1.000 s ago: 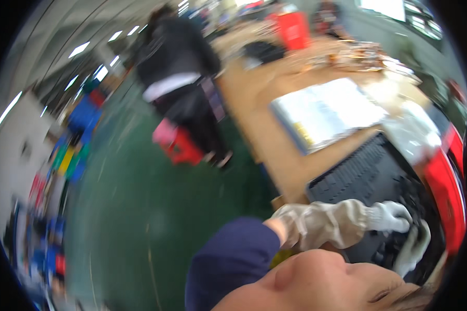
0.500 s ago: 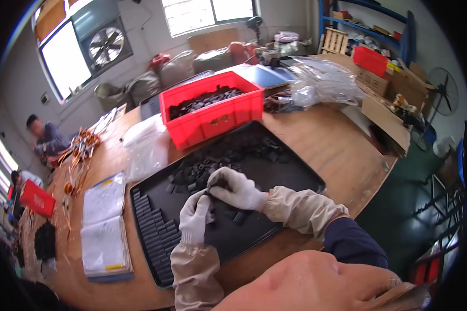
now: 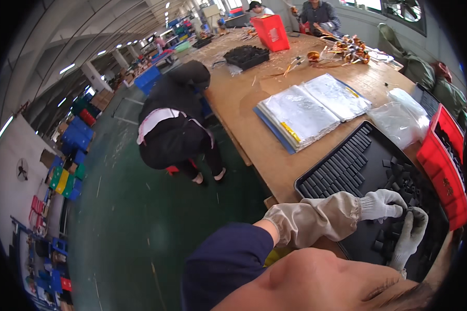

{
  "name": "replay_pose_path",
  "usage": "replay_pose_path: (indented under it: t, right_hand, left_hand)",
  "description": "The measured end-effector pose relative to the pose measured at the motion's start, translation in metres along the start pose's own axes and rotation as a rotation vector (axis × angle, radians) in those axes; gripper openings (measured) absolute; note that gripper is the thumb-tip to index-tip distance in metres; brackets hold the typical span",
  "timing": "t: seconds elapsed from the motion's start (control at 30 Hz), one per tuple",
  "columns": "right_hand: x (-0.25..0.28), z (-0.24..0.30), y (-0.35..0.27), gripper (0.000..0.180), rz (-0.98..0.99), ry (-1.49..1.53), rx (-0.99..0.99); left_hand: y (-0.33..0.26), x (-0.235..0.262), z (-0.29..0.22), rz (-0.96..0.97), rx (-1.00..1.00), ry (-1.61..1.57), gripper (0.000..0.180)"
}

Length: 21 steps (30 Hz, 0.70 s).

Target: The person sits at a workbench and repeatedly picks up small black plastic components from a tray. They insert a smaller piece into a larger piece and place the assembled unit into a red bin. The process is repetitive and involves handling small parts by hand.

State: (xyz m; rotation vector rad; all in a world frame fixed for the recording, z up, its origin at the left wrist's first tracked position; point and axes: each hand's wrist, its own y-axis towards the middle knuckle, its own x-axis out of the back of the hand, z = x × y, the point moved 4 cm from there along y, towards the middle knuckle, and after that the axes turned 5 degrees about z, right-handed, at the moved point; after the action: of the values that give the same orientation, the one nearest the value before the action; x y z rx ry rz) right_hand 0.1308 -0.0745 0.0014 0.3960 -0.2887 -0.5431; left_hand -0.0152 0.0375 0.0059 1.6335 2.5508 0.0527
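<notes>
Over the right part of a black tray point(image 3: 374, 179), my two white-gloved hands meet fingertip to fingertip. My left hand point(image 3: 383, 205) comes from the left in a beige sleeve cover and is closed in a pinch. My right hand point(image 3: 414, 230) is bent beside it, also pinching. A small black piece point(image 3: 407, 210) shows between their fingertips; its exact shape is mostly hidden. Short black tubes point(image 3: 337, 168) lie in neat rows along the tray's left side. Loose black pieces point(image 3: 404, 185) are heaped farther right, around and beyond my hands.
A red bin point(image 3: 436, 166) of black pieces stands at the tray's far right edge. Clear plastic bags point(image 3: 399, 122) and an open binder point(image 3: 316, 106) lie beyond the tray. Copper-coloured wire parts point(image 3: 353, 49) sit farther back. A person in black point(image 3: 176, 124) bends over left of the table.
My view has swung left, so the tray and hands now appear at the lower right. My hands stay together at the fingertips. The bending person has come into view.
</notes>
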Motion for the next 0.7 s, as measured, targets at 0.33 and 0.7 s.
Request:
replay_pose_path:
  t: [0.33,0.7]
  right_hand:
    - [0.003,-0.008,0.012,0.011,0.008,-0.017,-0.002]
    - [-0.007,-0.002,0.010,0.011,0.062,-0.027,-0.051]
  left_hand:
    - [0.007,0.013,-0.008,0.017,0.036,0.057,0.033]
    - [0.004,0.017,-0.009,0.094,0.031,0.037,0.034]
